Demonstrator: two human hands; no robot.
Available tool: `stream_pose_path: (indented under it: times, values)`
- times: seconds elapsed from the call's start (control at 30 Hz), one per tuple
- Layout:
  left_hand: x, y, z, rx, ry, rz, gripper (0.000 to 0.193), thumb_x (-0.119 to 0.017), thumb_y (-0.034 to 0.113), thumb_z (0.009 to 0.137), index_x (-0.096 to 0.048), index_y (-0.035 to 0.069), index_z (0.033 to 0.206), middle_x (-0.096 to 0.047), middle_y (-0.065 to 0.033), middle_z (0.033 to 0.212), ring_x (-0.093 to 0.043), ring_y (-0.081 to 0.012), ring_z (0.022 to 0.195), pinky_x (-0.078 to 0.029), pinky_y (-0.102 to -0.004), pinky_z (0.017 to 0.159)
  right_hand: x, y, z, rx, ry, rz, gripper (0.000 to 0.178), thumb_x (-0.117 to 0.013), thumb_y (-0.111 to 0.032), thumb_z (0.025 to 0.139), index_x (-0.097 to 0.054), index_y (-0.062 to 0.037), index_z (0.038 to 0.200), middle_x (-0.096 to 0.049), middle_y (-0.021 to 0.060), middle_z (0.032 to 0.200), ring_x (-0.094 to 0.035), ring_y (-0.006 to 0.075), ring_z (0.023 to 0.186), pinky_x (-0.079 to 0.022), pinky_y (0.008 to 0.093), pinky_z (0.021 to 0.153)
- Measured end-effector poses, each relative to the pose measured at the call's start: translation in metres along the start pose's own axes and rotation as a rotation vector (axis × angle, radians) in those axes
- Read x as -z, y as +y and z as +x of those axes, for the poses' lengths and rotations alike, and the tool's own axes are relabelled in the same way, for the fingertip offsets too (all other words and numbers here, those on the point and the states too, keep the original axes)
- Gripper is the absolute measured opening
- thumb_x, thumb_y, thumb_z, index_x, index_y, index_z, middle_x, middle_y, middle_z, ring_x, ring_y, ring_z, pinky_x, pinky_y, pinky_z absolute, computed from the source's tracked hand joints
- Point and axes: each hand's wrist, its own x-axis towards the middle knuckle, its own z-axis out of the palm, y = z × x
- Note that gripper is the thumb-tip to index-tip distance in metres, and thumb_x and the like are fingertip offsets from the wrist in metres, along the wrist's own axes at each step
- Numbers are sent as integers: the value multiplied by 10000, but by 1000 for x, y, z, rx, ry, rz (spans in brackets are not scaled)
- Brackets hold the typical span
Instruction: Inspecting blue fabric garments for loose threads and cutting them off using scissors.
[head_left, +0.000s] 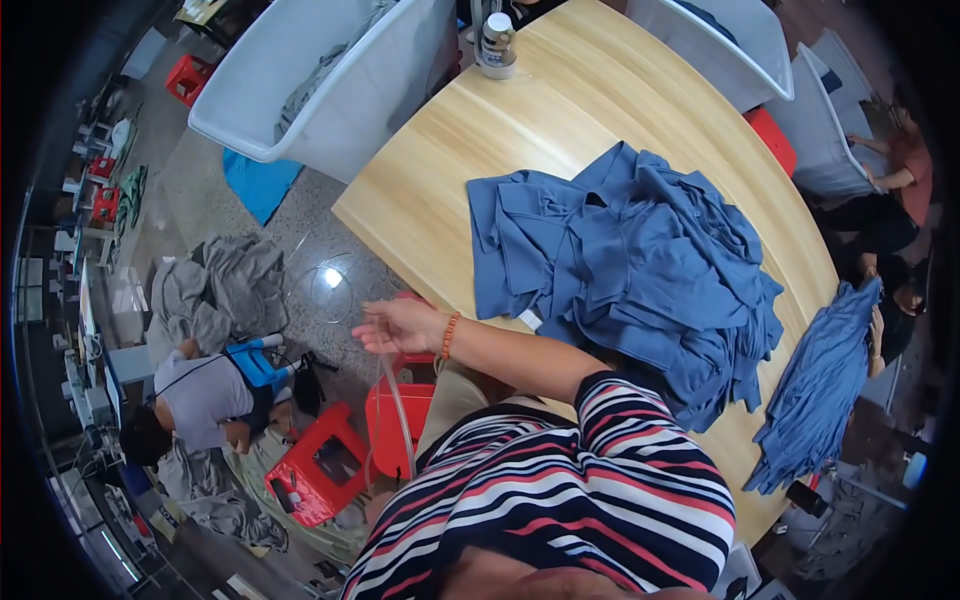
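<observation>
My right arm comes out of a striped sleeve and reaches across to the left, with an orange bead bracelet round the wrist. The fingers of my right hand are curled, palm partly turned up, in front of the table's left corner. From those fingers a clear, thin strip hangs down toward my lap. Right of that hand, a large heap of blue garments lies loosely folded on the wooden table. My left hand does not show.
Red plastic stools stand at my left. Grey cloth heaps lie on the floor near a bending person. Pale bins flank the table, and a jar stands on its far edge. At right, someone holds blue garments.
</observation>
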Motion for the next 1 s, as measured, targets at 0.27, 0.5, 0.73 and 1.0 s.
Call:
stream_pose_path:
  times: [0.27,0.5,0.73,1.0]
  values:
    - [-104,-62,-18,85,-29,-70,277,-570,326,821,-645,80,924,-635,-180,812,-613,-373,743,-470,-469,618,-85,-6,-36,233,-135,-329,200,-552,-303,951,-519,-106,948,-635,64,763,-428,37,493,-309,183,400]
    - [-37,-50,35,-165,144,61,289,-605,248,844,-632,108,1096,-613,-130,751,-605,-328,725,-453,-446,656,-103,-7,-85,576,-15,-766,313,-644,-316,882,-586,-67,1062,-499,-14,593,-388,40,435,-292,214,368]
    - [10,-31,143,-467,134,448,300,-620,208,835,-641,134,1125,-598,-85,758,-591,-277,726,-413,-417,664,-54,-15,-202,1329,391,-1066,213,-603,-218,892,-594,-19,967,-564,50,716,-543,95,642,-449,268,581]
    - [39,148,242,-982,58,282,257,-616,175,847,-653,70,1078,-641,-143,972,-600,-333,888,-458,-433,775,39,51,-392,1738,996,-617,106,-624,-107,870,-616,-24,935,-538,-33,697,-458,42,571,-383,209,518]
